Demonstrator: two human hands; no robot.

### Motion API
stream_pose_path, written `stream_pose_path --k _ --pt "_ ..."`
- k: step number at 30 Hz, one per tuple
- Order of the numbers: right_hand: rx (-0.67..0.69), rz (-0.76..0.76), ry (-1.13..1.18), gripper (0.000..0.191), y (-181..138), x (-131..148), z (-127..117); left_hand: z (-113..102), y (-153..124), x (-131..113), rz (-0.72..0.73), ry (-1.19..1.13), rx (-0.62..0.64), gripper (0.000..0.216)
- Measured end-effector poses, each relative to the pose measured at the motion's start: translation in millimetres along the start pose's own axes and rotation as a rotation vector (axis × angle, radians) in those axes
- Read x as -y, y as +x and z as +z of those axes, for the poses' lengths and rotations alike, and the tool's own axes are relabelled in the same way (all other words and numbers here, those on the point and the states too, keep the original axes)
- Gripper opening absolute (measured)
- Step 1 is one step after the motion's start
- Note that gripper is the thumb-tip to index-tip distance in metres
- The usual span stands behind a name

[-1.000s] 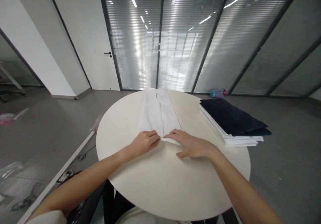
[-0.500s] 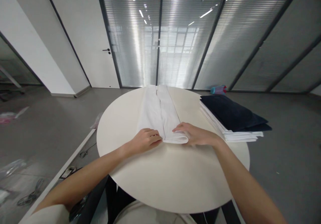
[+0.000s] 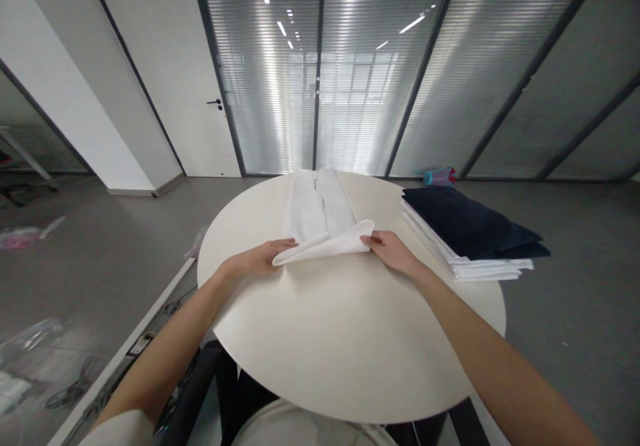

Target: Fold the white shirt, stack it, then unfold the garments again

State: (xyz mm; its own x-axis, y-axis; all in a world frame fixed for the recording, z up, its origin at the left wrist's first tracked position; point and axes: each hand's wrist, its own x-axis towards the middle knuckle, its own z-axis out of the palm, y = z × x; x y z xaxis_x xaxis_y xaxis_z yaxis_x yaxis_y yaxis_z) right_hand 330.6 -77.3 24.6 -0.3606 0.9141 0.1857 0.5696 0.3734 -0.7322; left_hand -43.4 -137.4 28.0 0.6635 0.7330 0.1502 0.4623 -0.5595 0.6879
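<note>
A long white cloth [image 3: 320, 209], folded into a narrow strip, lies along the middle of a round white table [image 3: 350, 339]. Its near end is lifted off the table and carried over toward the far side. My left hand [image 3: 260, 259] pinches the near-left corner of that end. My right hand [image 3: 393, 249] pinches the near-right corner. Both hands hold the fold a little above the strip.
A stack of folded cloths [image 3: 465, 239], dark navy on top and white below, sits at the table's right side. A small blue and pink bottle [image 3: 439, 177] lies on the floor behind it. Cables and plastic wrap litter the floor at the left.
Both hands have taken hold of the cloth's near end, lifted it off the table and moved it away from me over the strip.
</note>
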Motion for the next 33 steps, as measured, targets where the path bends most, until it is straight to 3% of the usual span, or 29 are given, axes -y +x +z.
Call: stream_pose_path --k 4,8,14,19,23,27,29,31,33 --pt "-0.097 0.059 0.106 0.050 5 -7 16 21 7 -2 -0.157 -0.129 -0.259 0.061" --pt "-0.238 -0.013 0.066 0.050 6 -4 30 28 17 7 -0.333 -0.246 -0.462 0.058" --pt "-0.232 0.136 -0.195 0.034 10 11 39 19 29 17 -0.438 -0.351 -0.541 0.062" --pt "-0.200 0.264 -0.360 0.035 1 23 42 19 32 13 -0.475 -0.283 -0.602 0.065" --pt "-0.170 0.317 -0.416 0.031 -4 20 40 20 24 10 -0.406 -0.298 -0.563 0.062" --pt "-0.170 0.332 -0.388 0.033 -2 14 37 21 21 12 -0.463 -0.392 -0.547 0.059" --pt "-0.177 0.349 -0.388 0.035 -2 14 37 22 21 12 -0.503 -0.446 -0.593 0.071" --pt "-0.189 0.360 -0.388 0.039 -3 17 37 23 21 11 -0.525 -0.472 -0.630 0.096" --pt "-0.191 0.373 -0.405 0.045 -6 23 37 23 19 8 -0.511 -0.471 -0.625 0.104"
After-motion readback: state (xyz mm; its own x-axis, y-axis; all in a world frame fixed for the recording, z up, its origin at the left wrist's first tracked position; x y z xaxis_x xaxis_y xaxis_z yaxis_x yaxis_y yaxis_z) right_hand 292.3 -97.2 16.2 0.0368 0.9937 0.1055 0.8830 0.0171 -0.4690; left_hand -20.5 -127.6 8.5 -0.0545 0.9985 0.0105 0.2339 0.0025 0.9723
